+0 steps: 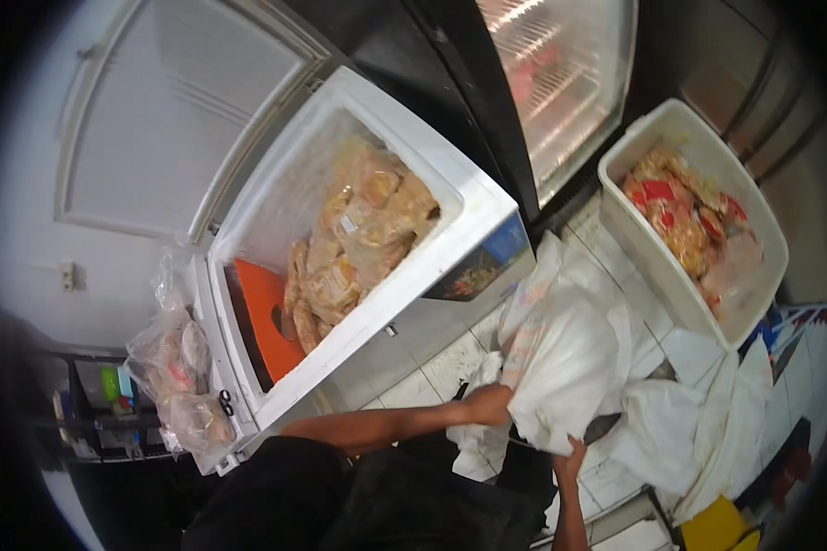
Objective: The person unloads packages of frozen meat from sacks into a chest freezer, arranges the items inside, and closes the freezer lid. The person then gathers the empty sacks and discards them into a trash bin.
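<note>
In front of my body I hold a bulging white woven sack (574, 344) over the tiled floor. My left hand (487, 404) is closed on its left side. My right hand (570, 459) grips the lower edge, fingers partly hidden by the fabric. What is inside the sack cannot be seen. To the left is a white chest freezer (368, 342), its lid raised, holding clear bags of frozen meat (363, 239) that looks like poultry. An orange panel (265, 312) stands inside at its near end.
A pale plastic tub (616, 165) with red-marked bags of meat (675, 211) stands at the right. More white sacks (662, 432) lie on the floor beside my right hand. Bagged food (179, 367) and scissors (225, 401) rest on the freezer's left edge. A glass-door fridge (565, 101) stands behind.
</note>
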